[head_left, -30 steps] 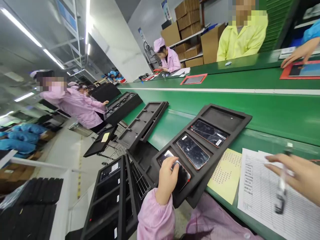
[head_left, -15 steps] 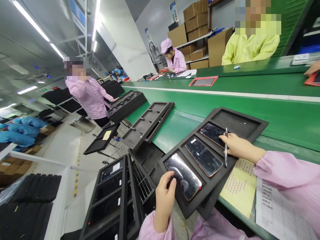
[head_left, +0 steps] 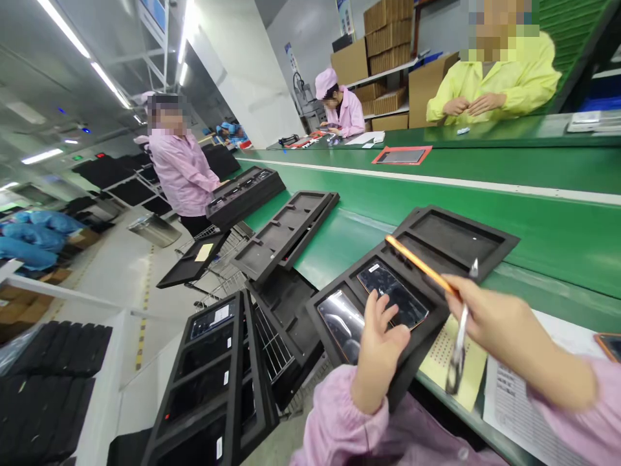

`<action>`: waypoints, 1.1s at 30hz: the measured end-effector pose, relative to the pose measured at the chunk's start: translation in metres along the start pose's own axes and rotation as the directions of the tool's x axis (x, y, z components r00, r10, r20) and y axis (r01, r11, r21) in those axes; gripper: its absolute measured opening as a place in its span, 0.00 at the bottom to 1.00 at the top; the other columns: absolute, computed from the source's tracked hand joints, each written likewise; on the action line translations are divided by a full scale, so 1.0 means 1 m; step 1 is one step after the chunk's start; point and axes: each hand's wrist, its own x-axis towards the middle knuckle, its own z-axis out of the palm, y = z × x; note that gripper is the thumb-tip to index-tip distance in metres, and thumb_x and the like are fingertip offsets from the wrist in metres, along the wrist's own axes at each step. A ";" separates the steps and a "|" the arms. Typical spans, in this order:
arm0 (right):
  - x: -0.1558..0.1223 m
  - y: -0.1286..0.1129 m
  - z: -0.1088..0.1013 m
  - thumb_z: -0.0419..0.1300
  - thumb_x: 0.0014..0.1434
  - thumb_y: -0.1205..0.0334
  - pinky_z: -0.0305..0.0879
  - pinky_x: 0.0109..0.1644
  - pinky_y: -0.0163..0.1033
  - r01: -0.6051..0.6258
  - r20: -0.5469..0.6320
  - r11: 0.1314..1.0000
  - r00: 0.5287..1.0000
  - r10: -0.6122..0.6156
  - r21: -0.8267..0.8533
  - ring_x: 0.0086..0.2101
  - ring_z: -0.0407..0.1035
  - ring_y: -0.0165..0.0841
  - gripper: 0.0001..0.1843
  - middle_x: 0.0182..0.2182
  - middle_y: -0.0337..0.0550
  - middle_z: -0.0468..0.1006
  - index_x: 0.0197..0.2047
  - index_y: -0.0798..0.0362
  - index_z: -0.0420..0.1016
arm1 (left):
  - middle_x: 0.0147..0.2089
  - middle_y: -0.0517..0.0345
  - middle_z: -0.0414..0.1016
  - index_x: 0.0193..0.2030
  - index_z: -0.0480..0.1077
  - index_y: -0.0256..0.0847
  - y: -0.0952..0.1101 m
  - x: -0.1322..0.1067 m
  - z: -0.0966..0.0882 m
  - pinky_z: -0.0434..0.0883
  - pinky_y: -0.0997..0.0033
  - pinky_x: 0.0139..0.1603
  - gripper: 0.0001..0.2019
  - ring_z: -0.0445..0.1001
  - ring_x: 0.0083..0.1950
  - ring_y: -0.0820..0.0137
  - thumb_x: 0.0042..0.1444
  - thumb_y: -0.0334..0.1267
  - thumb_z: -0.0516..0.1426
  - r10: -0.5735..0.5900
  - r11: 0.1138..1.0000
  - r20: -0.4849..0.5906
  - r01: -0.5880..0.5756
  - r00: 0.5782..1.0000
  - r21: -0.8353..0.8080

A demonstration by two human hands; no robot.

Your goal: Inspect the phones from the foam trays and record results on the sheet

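My right hand grips a smartphone by one end, turned edge-on so its orange frame shows. A pen is also in that hand, slanting down below the fingers. Beneath lies a black foam tray on top of another tray. A dark smartphone with a white label sits in its middle pocket, and a shiny smartphone fills the near-left pocket. Over these two hovers my left hand, fingers apart; whether it touches the middle phone I cannot tell.
Empty-pocketed foam trays rest on the green bench. Another tray stack holding phones stands lower left by a wire cart. Dotted yellow paper and a printed sheet lie at right. Co-workers are across and left.
My right hand has lifted the smartphone from its pocket and tipped it on edge, pen still held. My left hand has shifted right, from the near-left phone to over the middle one.
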 end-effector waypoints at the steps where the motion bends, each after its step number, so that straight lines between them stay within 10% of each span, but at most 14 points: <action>1: -0.015 -0.010 -0.007 0.41 0.68 0.60 0.63 0.23 0.32 0.065 -0.072 0.996 0.996 -0.061 0.053 0.19 0.68 0.30 0.18 0.24 0.41 0.75 0.45 0.55 0.71 | 0.62 0.46 0.59 0.62 0.53 0.49 -0.004 0.003 0.011 0.71 0.66 0.48 0.47 0.67 0.57 0.60 0.36 0.54 0.68 -0.011 0.997 0.026 0.013 1.000 -0.080; 4: -0.054 -0.026 -0.023 0.44 0.70 0.61 0.64 0.23 0.29 0.197 -0.194 0.932 0.971 -0.142 0.303 0.22 0.71 0.29 0.14 0.27 0.42 0.76 0.50 0.58 0.67 | 0.57 0.50 0.60 0.62 0.51 0.51 -0.015 0.004 0.035 0.71 0.66 0.46 0.50 0.71 0.48 0.65 0.33 0.53 0.70 -0.046 0.986 0.117 0.063 0.992 -0.155; 7: -0.073 -0.014 -0.033 0.48 0.68 0.49 0.69 0.28 0.28 0.054 -0.077 0.848 0.997 -0.015 0.528 0.28 0.74 0.30 0.17 0.34 0.41 0.78 0.49 0.51 0.68 | 0.49 0.51 0.63 0.59 0.56 0.46 -0.021 -0.005 0.047 0.70 0.67 0.42 0.50 0.71 0.42 0.67 0.28 0.52 0.71 -0.169 0.978 0.287 0.197 0.943 -0.070; 13: -0.068 0.018 -0.051 0.56 0.58 0.39 0.74 0.40 0.37 -0.349 0.012 0.724 0.904 0.426 0.594 0.41 0.74 0.40 0.26 0.45 0.46 0.76 0.49 0.49 0.72 | 0.59 0.46 0.60 0.63 0.55 0.49 -0.028 -0.022 0.066 0.66 0.59 0.51 0.51 0.71 0.48 0.63 0.30 0.47 0.72 -0.289 0.917 0.724 0.399 0.626 0.022; 18: -0.071 0.018 -0.056 0.59 0.56 0.44 0.71 0.48 0.42 -0.404 0.169 0.538 0.886 0.432 0.740 0.44 0.72 0.42 0.23 0.47 0.48 0.75 0.49 0.50 0.74 | 0.58 0.42 0.63 0.66 0.51 0.46 -0.032 -0.022 0.074 0.66 0.49 0.52 0.55 0.71 0.49 0.56 0.29 0.45 0.72 -0.325 0.915 0.803 0.380 0.499 0.134; 26: -0.079 0.017 -0.048 0.59 0.58 0.51 0.73 0.43 0.38 -0.312 0.002 0.639 0.899 0.437 0.703 0.41 0.73 0.38 0.14 0.43 0.43 0.77 0.45 0.48 0.75 | 0.41 0.46 0.71 0.56 0.63 0.36 -0.030 -0.021 0.080 0.64 0.49 0.53 0.41 0.72 0.46 0.55 0.38 0.55 0.67 -0.278 0.933 0.856 0.334 0.436 0.133; 33: -0.078 0.013 -0.048 0.58 0.59 0.51 0.74 0.43 0.42 -0.308 -0.028 0.677 0.899 0.437 0.668 0.41 0.73 0.40 0.14 0.44 0.44 0.77 0.44 0.48 0.76 | 0.47 0.42 0.71 0.55 0.65 0.36 -0.030 -0.017 0.084 0.62 0.49 0.56 0.44 0.70 0.52 0.50 0.34 0.61 0.66 -0.292 0.941 0.858 0.288 0.423 0.179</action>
